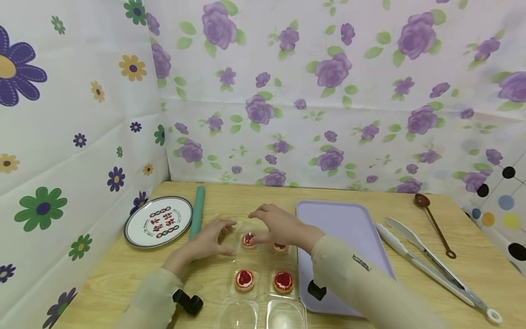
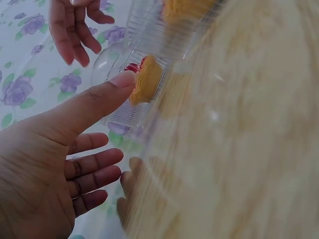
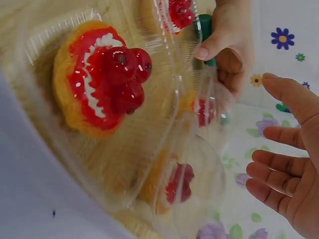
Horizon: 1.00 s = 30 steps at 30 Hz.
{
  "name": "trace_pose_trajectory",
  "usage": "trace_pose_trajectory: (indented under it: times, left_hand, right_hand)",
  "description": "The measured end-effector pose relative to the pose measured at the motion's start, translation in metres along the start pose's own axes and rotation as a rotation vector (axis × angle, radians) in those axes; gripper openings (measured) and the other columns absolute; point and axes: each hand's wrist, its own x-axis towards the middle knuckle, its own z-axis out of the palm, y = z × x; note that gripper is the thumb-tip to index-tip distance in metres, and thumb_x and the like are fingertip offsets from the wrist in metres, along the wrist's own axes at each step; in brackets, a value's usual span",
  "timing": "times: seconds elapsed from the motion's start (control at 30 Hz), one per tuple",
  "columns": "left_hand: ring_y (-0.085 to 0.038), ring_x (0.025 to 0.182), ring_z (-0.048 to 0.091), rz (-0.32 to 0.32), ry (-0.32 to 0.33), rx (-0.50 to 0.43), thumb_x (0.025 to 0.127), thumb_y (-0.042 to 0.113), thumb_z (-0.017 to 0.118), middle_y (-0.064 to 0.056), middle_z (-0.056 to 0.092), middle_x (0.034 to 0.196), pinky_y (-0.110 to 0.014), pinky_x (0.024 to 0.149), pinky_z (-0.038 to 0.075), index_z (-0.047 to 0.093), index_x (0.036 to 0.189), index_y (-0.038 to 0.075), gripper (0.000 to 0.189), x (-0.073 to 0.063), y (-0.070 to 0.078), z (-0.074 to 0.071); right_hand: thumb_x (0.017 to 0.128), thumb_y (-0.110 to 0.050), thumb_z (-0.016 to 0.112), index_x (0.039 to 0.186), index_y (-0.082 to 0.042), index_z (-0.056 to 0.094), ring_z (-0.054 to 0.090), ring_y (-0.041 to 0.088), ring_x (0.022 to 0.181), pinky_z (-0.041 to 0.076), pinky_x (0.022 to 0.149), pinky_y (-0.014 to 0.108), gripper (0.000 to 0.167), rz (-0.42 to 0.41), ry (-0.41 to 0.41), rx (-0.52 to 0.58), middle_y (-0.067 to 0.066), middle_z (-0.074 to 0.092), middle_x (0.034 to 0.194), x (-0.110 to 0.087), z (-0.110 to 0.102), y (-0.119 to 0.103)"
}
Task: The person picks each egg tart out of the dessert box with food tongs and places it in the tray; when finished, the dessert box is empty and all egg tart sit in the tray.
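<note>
Clear plastic clamshell boxes stand in two columns in the head view, with red-topped fruit tarts in their trays. My left hand is at the left side of the far-left box, fingers loosely bent and thumb apart; in the left wrist view its thumb overlaps a tart. My right hand reaches over the far boxes, its fingers spread and holding nothing. It partly covers the far-right tart. In the right wrist view, a near tart shows cherries and white cream, and the right fingers stand apart from the boxes.
A lavender tray lies right of the boxes, partly under my right forearm. Farther right are tongs and a brown ladle. At left, a white plate sits beside a green roll. Floral sheets surround the wooden table.
</note>
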Motion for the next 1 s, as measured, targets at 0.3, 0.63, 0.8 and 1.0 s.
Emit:
trace_pose_trajectory:
  times: [0.3,0.63,0.8,1.0]
  left_hand:
    - [-0.023,0.106,0.054,0.003,-0.001,0.02,0.07,0.044,0.083,-0.005,0.059,0.116,-0.043,0.093,0.044,0.051,0.134,0.004,0.082,0.003,0.002,0.009]
    - [-0.021,0.107,0.053,-0.004,-0.009,0.016,0.069,0.043,0.083,-0.005,0.059,0.114,-0.043,0.095,0.045,0.051,0.133,0.003,0.082,0.003,0.004,0.004]
    - [-0.022,0.108,0.053,0.004,-0.007,0.005,0.07,0.042,0.083,-0.007,0.059,0.114,-0.043,0.095,0.045,0.052,0.132,0.001,0.081,0.004,0.003,0.005]
    - [-0.022,0.107,0.054,0.002,0.002,0.017,0.07,0.043,0.083,-0.006,0.06,0.113,-0.042,0.095,0.047,0.053,0.13,0.001,0.079,0.004,0.004,0.005]
  right_hand:
    - [0.083,-0.053,0.068,0.139,-0.013,0.05,0.049,0.027,0.128,0.044,0.106,0.043,0.072,0.055,-0.061,-0.12,0.009,0.051,0.139,0.018,0.018,-0.003]
    - [0.08,-0.062,0.065,0.139,-0.012,0.05,0.048,0.026,0.128,0.041,0.108,0.044,0.079,0.068,-0.098,-0.256,0.007,0.054,0.138,0.034,0.028,-0.007]
    - [0.077,-0.066,0.066,0.137,-0.013,0.052,0.05,0.025,0.126,0.04,0.109,0.045,0.081,0.069,-0.108,-0.295,0.006,0.056,0.137,0.038,0.033,-0.01]
    - [0.076,-0.065,0.067,0.137,-0.012,0.053,0.051,0.025,0.126,0.039,0.11,0.046,0.081,0.064,-0.099,-0.314,0.006,0.057,0.135,0.04,0.035,-0.012]
